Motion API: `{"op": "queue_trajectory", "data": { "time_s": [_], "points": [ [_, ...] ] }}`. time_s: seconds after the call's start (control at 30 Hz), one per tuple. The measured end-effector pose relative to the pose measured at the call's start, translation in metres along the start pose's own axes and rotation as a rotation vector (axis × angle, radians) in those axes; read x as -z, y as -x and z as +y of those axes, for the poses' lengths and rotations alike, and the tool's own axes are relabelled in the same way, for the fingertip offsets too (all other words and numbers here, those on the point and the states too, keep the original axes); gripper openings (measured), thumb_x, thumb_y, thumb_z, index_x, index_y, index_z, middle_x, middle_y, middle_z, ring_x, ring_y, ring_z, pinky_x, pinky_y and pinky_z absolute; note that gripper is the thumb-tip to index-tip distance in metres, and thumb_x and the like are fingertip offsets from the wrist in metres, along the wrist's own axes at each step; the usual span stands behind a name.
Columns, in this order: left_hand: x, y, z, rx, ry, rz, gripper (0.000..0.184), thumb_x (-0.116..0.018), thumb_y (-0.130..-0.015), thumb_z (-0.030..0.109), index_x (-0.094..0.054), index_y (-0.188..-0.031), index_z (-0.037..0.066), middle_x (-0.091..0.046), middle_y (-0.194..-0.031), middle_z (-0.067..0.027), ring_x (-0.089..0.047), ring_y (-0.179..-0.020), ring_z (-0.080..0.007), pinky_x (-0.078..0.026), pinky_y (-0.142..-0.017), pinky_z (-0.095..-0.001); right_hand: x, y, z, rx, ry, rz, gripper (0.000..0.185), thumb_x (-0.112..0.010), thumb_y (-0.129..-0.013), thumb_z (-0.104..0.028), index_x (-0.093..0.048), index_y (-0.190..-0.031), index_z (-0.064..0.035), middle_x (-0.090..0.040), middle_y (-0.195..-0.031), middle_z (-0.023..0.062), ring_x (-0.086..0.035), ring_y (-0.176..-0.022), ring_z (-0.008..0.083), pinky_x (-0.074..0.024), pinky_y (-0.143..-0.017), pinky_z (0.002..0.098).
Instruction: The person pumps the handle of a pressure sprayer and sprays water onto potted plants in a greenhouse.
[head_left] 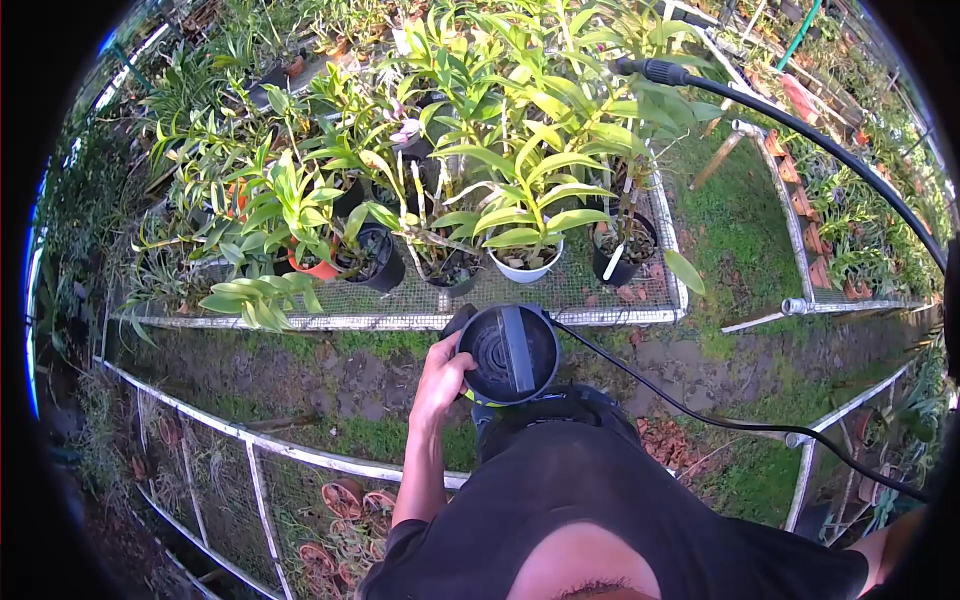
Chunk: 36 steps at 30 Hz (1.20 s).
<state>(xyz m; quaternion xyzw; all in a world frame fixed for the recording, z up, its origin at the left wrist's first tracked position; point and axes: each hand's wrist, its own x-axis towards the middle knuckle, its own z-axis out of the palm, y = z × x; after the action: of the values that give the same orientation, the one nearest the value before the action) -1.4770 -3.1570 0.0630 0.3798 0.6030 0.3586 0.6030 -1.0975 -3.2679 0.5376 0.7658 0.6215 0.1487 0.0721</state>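
My left hand [446, 375] grips the left rim of a black round tank [545, 385], its thumb over the edge. A flat dark bar crosses the tank's top. The tank is in front of my waist, and a thin black hose [645, 388] runs from its right side toward the right edge. At upper right, a thicker black hose or wand [800, 125] with a ribbed nozzle end [655, 70] reaches over the plants. My right arm [885, 550] leaves the view at lower right, so the right hand is hidden.
Leafy potted plants, one in a white pot [525, 268] and one in a black pot [630, 262], crowd a mesh bench [450, 300] with a white pipe frame ahead. White rails [270, 440] run behind me at left. Another framed bench [850, 305] stands at right.
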Motion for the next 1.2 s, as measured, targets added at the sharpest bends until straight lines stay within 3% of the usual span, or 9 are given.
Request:
{"op": "queue_trajectory", "data": {
  "time_s": [0.43,0.47,0.57,0.63,0.7,0.73,0.83,1.07,1.2],
  "points": [
    [0.049,0.014,-0.015,-0.007,0.123,-0.011,0.037,-0.051,-0.074,0.004,-0.064,-0.108,-0.001,-0.056,-0.065,0.0013,-0.042,-0.043,-0.0052,-0.032,-0.039,-0.0206,0.012,0.044,-0.032,0.113,-0.130,-0.249,0.023,-0.079,-0.079,-0.014,-0.061,-0.084,-0.0006,-0.056,-0.067,0.0052,-0.049,-0.056,0.0112,-0.0384,-0.052,0.0283],
    [0.059,0.017,-0.017,0.003,0.118,-0.004,0.037,-0.051,-0.074,0.004,-0.065,-0.108,0.000,-0.057,-0.067,0.0009,-0.043,-0.044,-0.0054,-0.032,-0.040,-0.0211,0.018,0.033,-0.050,0.205,-0.120,-0.424,0.018,-0.075,-0.080,-0.010,-0.060,-0.077,-0.0014,-0.052,-0.061,0.0048,-0.045,-0.052,0.0109,-0.0338,-0.048,0.0295],
    [0.088,0.027,-0.024,0.017,0.119,0.014,0.038,-0.051,-0.075,0.003,-0.066,-0.110,0.001,-0.057,-0.068,0.0006,-0.044,-0.046,-0.0059,-0.033,-0.041,-0.0218,0.008,0.023,-0.097,0.231,-0.107,-0.216,0.021,-0.071,-0.081,-0.007,-0.056,-0.068,-0.0017,-0.043,-0.053,0.0049,-0.038,-0.048,0.0119,-0.0269,-0.046,0.0322],
    [0.100,0.034,-0.029,-0.003,0.137,0.038,0.038,-0.051,-0.075,0.002,-0.066,-0.110,0.002,-0.057,-0.067,0.0009,-0.043,-0.046,-0.0060,-0.033,-0.041,-0.0217,-0.002,0.007,-0.146,0.298,0.044,0.019,0.018,-0.073,-0.081,-0.010,-0.061,-0.071,-0.0016,-0.051,-0.053,0.0049,-0.045,-0.045,0.0119,-0.0337,-0.045,0.0319],
    [0.110,0.041,-0.034,-0.027,0.158,0.083,0.041,-0.050,-0.075,0.001,-0.065,-0.113,0.002,-0.055,-0.065,0.0013,-0.042,-0.046,-0.0058,-0.033,-0.042,-0.0219,-0.004,-0.017,-0.167,0.205,-0.149,-0.043,0.017,-0.078,-0.078,-0.017,-0.068,-0.077,-0.0027,-0.060,-0.055,0.0079,-0.055,-0.043,0.0167,-0.0417,-0.044,0.0322],
    [0.115,0.045,-0.037,-0.028,0.171,0.096,0.043,-0.050,-0.075,0.001,-0.065,-0.115,0.002,-0.055,-0.065,0.0013,-0.042,-0.046,-0.0058,-0.033,-0.042,-0.0222,-0.003,-0.031,-0.190,0.363,0.018,-0.071,0.020,-0.080,-0.076,-0.018,-0.068,-0.077,-0.0031,-0.060,-0.056,0.0099,-0.056,-0.045,0.0208,-0.0436,-0.046,0.0345],
    [0.130,0.056,-0.049,-0.025,0.190,0.158,0.048,-0.049,-0.076,-0.001,-0.063,-0.122,0.001,-0.055,-0.065,0.0012,-0.042,-0.046,-0.0063,-0.033,-0.043,-0.0239,-0.033,-0.060,-0.207,1.067,0.076,0.531,0.029,-0.085,-0.069,-0.015,-0.066,-0.088,-0.0052,-0.059,-0.063,0.0096,-0.055,-0.052,0.0280,-0.0441,-0.052,0.0390],
    [0.166,0.074,-0.062,0.028,0.246,0.323,0.048,-0.050,-0.076,0.000,-0.063,-0.122,0.001,-0.055,-0.065,0.0005,-0.043,-0.047,-0.0067,-0.034,-0.044,-0.0251,-0.015,-0.075,-0.247,1.155,-0.063,0.351,0.035,-0.086,-0.065,-0.012,-0.066,-0.093,-0.0048,-0.064,-0.076,0.0103,-0.059,-0.067,0.0265,-0.0459,-0.063,0.0378],
    [0.176,0.072,-0.067,0.044,0.253,0.338,0.047,-0.050,-0.077,0.001,-0.063,-0.122,0.001,-0.056,-0.066,-0.0002,-0.042,-0.047,-0.0072,-0.034,-0.045,-0.0254,-0.008,-0.082,-0.255,0.983,0.019,0.256,0.035,-0.084,-0.065,-0.009,-0.066,-0.095,-0.0043,-0.065,-0.078,0.0101,-0.059,-0.070,0.0270,-0.0472,-0.066,0.0386]
  ]
}}
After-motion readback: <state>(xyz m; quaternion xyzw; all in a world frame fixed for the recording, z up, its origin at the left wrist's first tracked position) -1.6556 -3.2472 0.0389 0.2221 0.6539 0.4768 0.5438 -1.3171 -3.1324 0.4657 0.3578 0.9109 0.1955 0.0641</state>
